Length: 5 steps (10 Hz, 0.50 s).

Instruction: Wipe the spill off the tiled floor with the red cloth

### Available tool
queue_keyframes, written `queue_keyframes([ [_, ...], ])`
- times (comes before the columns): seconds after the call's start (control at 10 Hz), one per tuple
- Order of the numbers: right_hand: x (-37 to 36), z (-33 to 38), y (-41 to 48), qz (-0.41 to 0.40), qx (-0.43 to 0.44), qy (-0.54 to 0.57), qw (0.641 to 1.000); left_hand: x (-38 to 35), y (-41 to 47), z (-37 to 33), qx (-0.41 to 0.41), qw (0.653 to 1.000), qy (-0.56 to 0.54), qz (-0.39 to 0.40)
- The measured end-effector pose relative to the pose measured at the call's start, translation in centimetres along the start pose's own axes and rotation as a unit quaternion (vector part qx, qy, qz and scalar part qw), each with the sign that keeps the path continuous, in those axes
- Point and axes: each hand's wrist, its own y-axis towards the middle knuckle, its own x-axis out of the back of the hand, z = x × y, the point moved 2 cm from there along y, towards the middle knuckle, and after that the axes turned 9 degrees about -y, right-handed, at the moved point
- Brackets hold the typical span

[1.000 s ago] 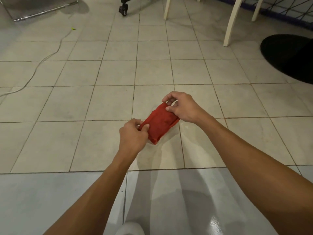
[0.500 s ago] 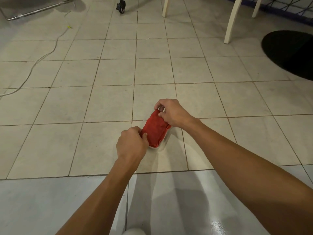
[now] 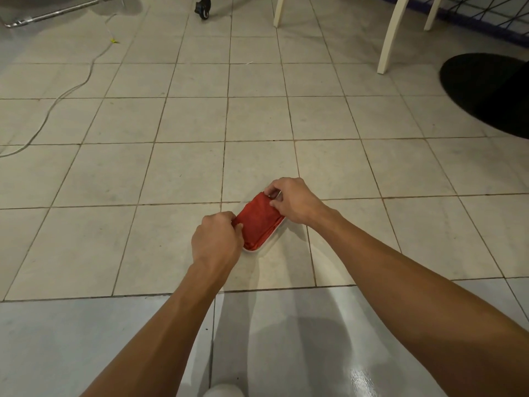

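Observation:
A folded red cloth (image 3: 259,223) lies low over the beige tiled floor (image 3: 183,173), held at both ends. My left hand (image 3: 216,240) pinches its near left end. My right hand (image 3: 292,200) grips its far right end with thumb and fingers. A thin white rim of spill (image 3: 264,244) shows along the cloth's lower right edge, on the tile; most of it is hidden under the cloth.
White chair legs (image 3: 390,35) stand at the back right beside a black round mat (image 3: 489,90). A white cable (image 3: 65,93) runs across the left tiles. A caster wheel (image 3: 203,8) sits at the top. Glossy grey floor (image 3: 286,339) lies near me.
Both hands have brought the cloth down and toward me, from held above the floor to resting on the tile over the white spill. The grip on both ends is unchanged.

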Motion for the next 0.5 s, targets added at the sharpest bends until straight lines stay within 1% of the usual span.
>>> queue_keyframes([
  [0.1,0.0,-0.1,-0.2,0.001,0.002,0.006,1.000,0.0,-0.2,0.0,-0.012,0.999,0.030,0.000],
  [0.2,0.5,0.0,-0.6,-0.012,0.013,0.011,1.000,0.1,-0.7,-0.4,-0.042,0.996,0.075,-0.025],
  [0.3,1.2,-0.3,-1.2,-0.032,0.025,0.015,0.999,0.1,-0.8,-1.2,-0.061,0.993,0.080,-0.055],
  [0.4,1.9,-0.8,-1.8,-0.049,0.041,0.035,0.997,-0.6,-0.7,-2.4,-0.073,0.993,0.073,-0.061],
  [0.5,2.8,-1.4,-2.4,-0.089,0.039,0.061,0.993,-1.2,0.0,-4.0,-0.100,0.994,0.023,-0.047],
])
